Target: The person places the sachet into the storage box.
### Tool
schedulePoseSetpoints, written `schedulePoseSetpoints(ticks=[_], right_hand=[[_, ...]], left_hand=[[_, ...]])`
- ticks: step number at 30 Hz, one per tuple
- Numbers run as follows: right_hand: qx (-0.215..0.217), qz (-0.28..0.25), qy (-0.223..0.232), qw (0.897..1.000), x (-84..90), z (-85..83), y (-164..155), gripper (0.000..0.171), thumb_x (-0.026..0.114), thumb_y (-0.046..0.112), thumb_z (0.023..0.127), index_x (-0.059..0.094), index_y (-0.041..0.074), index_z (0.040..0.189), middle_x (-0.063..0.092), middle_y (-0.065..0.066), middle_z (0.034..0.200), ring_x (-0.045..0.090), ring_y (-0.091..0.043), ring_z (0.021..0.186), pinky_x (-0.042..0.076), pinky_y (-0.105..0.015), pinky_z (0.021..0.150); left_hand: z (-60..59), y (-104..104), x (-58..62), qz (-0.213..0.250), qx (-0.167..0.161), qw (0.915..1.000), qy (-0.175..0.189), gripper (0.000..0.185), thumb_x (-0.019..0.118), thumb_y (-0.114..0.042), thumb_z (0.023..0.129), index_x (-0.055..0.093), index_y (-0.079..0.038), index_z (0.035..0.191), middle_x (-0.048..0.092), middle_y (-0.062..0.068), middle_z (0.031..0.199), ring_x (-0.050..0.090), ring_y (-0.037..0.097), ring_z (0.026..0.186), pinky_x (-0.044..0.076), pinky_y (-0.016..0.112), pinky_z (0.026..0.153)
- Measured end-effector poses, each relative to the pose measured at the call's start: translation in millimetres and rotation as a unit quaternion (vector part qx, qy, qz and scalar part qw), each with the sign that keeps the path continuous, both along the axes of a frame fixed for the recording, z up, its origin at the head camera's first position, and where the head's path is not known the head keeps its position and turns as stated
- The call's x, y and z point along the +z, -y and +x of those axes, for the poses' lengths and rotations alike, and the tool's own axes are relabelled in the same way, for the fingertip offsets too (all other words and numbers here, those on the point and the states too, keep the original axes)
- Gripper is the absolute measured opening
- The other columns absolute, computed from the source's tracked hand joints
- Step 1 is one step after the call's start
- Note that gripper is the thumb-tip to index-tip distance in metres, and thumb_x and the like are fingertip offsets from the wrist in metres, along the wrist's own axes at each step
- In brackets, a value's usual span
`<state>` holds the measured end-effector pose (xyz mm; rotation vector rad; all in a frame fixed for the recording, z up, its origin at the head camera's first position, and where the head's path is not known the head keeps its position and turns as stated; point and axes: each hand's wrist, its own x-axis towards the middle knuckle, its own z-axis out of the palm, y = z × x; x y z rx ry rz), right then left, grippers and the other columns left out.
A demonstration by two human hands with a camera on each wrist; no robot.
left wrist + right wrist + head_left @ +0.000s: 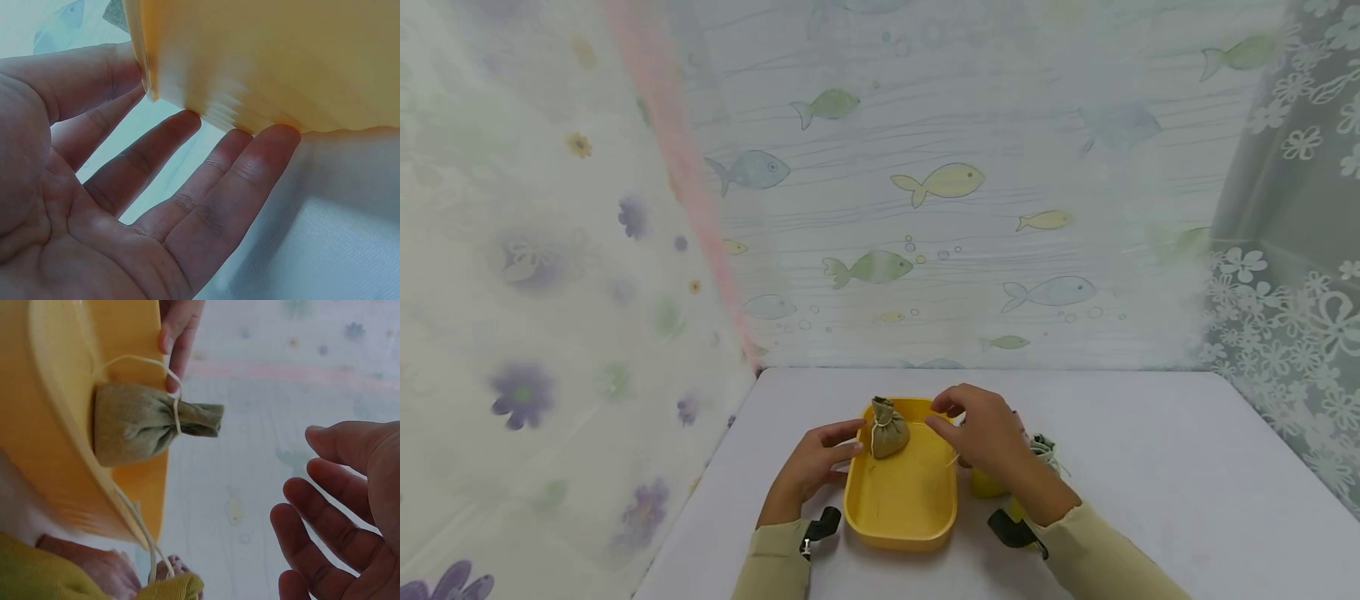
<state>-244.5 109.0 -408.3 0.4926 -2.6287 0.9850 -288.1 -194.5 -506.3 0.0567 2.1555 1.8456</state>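
So the little olive-green drawstring pouch (890,429) is sitting inside the yellow tray (901,521), up at the far end, neck tied off with a pale cord (176,407). The tray lies on the white table (1150,467).

The left hand (811,465) is on the tray's left side with the fingers (187,169) straight and loose, tips resting against the tray's outer wall, not wrapped round anything. The right hand (985,433) hovers over the tray's right edge with its fingers (325,519) relaxed and apart, holding nothing; the pouch is just beside them, inside the tray.

My take on doing this bit well: keep the left hand bracing the tray, because smooth plastic on a smooth table looks like it'd slide the moment you nudge it. If you go for the pouch, pinch the gathered neck where the cord cinches it rather than the fat belly. The body looks like soft woven fabric with something loose inside, so it'll squish and sag. Also watch the cord tail trailing over the tray's rim, it could snag.

Shape-wise the tray is a rounded rectangle with a shallow wall and a glossy finish. Behind the right wrist, to the right of the tray, there's a second pouch (1043,450) next to something yellow (988,483); can't tell what that is.
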Motion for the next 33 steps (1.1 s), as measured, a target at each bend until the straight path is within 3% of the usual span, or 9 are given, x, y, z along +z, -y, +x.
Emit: schedulePoseSetpoints(ticks=[7,14,23,33], right_hand=[[-0.005,0.004,-0.008,1.000,-7.6,5.1,-16.8,0.021,0.083,0.032,0.089,0.076,0.018,0.103,0.072,0.008,0.096,0.067,-0.010,0.087,0.059,-0.031,0.078],[-0.006,-0.012,-0.037,0.999,-14.3,16.1,-40.2,0.018,0.084,0.032,0.088,0.076,0.020,0.099,0.073,0.011,0.095,0.070,-0.014,0.090,0.060,-0.036,0.081],[-0.001,-0.024,-0.061,0.998,-24.6,23.9,-73.7,0.017,0.085,0.023,0.087,0.076,0.020,0.101,0.070,0.013,0.095,0.062,-0.007,0.084,0.058,-0.028,0.072],[0.009,-0.056,-0.042,0.997,-38.0,30.6,-105.6,0.014,0.084,0.027,0.089,0.076,0.023,0.099,0.067,0.018,0.089,0.060,-0.003,0.078,0.055,-0.023,0.067]], left_hand=[[1.3,1.2,0.6,-0.001,0.000,1.0000,-0.002,0.060,0.081,-0.033,0.091,0.061,-0.020,0.146,0.049,0.014,0.158,0.062,0.034,0.131,0.063,0.048,0.088],[1.3,0.3,-0.7,0.003,-0.002,1.0000,-0.001,0.061,0.080,-0.032,0.092,0.060,-0.018,0.147,0.048,0.016,0.159,0.062,0.033,0.131,0.063,0.049,0.088],[1.0,-1.5,3.2,-0.001,-0.002,1.0000,-0.004,0.062,0.080,-0.034,0.091,0.060,-0.020,0.147,0.047,0.015,0.159,0.061,0.034,0.132,0.063,0.048,0.088],[2.2,-0.1,-0.1,0.003,-0.009,0.9999,0.003,0.061,0.081,-0.033,0.091,0.060,-0.021,0.147,0.048,0.013,0.159,0.061,0.033,0.132,0.063,0.048,0.088]])
